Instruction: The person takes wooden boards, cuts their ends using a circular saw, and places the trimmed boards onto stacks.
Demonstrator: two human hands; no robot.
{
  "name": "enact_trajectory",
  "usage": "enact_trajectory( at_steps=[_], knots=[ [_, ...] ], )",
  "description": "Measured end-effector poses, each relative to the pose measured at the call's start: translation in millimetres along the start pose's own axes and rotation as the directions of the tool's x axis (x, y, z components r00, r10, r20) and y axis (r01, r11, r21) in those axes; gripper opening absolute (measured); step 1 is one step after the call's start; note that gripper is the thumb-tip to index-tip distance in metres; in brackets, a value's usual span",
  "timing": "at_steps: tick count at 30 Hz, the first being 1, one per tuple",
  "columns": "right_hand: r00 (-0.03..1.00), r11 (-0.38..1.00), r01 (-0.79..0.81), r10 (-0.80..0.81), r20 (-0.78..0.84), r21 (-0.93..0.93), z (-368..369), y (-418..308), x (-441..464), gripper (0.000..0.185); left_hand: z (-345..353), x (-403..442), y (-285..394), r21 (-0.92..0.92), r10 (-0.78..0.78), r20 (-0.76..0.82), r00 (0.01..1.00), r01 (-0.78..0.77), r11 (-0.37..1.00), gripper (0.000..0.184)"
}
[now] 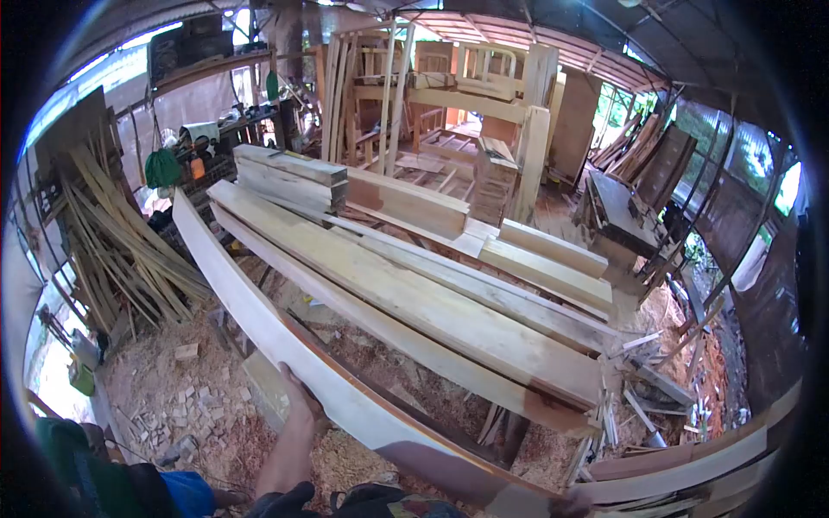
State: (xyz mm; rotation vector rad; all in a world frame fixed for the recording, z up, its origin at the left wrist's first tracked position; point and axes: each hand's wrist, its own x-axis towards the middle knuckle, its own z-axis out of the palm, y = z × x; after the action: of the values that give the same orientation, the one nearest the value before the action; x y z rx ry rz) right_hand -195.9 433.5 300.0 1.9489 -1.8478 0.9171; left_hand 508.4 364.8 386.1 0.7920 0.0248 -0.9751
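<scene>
A long pale wooden board (285,332), with a brown lower edge, slants across the view from upper left to lower right. Partway along it, my left hand (300,399) grips the near side, with the thumb against its face. At the board's lower right end is my right hand (570,501), blurred and partly cut off by the frame, its fingers closed around that end. Just beyond the held board lie long thick planks (414,293) side by side on a support, with a shorter stack of planks (289,173) at their far left end.
Sawdust and wood offcuts (203,406) cover the floor. Thin strips (112,233) lean at left, and a wooden frame (440,95) stands behind. More boards (682,475) lie at lower right. Green and blue clothing (186,492) shows at lower left.
</scene>
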Motion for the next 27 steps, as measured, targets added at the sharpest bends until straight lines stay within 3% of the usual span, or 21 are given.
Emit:
enact_trajectory(
  at_steps=[2, 4, 5, 6, 9, 13, 14, 15, 17, 20, 27],
  knots=[
    [0.991, 0.995, -0.096, 0.098, 0.091, -0.026, 7, -1, -22, 0.043, 4, -9, 4, -0.034, 0.049, 0.11, 0.993, -0.045, 0.998, 0.088],
    [0.989, 0.997, -0.081, 0.082, -0.125, 0.013, 13, -13, -36, 0.039, 9, -14, 6, -0.05, 0.113, 0.204, 0.973, -0.105, 0.993, 0.088],
    [0.987, 0.996, -0.087, 0.088, -0.132, 0.016, 21, -9, -52, 0.039, 12, -15, 6, -0.056, 0.141, 0.252, 0.957, -0.131, 0.99, 0.087],
    [0.978, 0.975, -0.207, 0.203, -0.048, -0.082, 36, 0, -77, 0.035, 19, -19, 9, -0.057, 0.144, 0.241, 0.96, -0.134, 0.989, 0.087],
    [0.988, 0.985, -0.147, 0.142, -0.052, -0.092, 84, 28, -132, 0.034, 57, -45, 21, -0.052, 0.161, 0.242, 0.957, -0.153, 0.987, 0.086],
    [0.971, 0.971, -0.239, 0.238, -0.034, -0.022, 115, 30, -165, 0.033, 118, -100, 34, -0.006, 0.207, 0.323, 0.924, -0.217, 0.976, 0.094],
    [0.933, 0.926, -0.356, 0.359, 0.003, 0.125, 119, 25, -169, 0.033, 128, -107, 35, 0.005, 0.22, 0.342, 0.914, -0.236, 0.972, 0.098],
    [0.885, 0.847, -0.46, 0.462, 0.059, 0.266, 129, 27, -177, 0.034, 139, -117, 35, -0.005, 0.23, 0.336, 0.913, -0.243, 0.97, 0.093],
    [0.838, 0.795, -0.541, 0.538, 0.093, 0.273, 142, 17, -188, 0.032, 158, -132, 38, -0.02, 0.247, 0.324, 0.913, -0.254, 0.967, 0.085],
    [0.791, 0.744, -0.61, 0.594, 0.147, 0.274, 146, -2, -184, 0.029, 171, -141, 37, -0.016, 0.231, 0.41, 0.882, -0.246, 0.969, 0.085],
    [0.767, 0.685, -0.641, 0.594, 0.244, 0.347, 142, -38, -151, 0.021, 205, -178, 47, 0.029, 0.243, 0.425, 0.872, -0.282, 0.959, 0.08]
  ],
)
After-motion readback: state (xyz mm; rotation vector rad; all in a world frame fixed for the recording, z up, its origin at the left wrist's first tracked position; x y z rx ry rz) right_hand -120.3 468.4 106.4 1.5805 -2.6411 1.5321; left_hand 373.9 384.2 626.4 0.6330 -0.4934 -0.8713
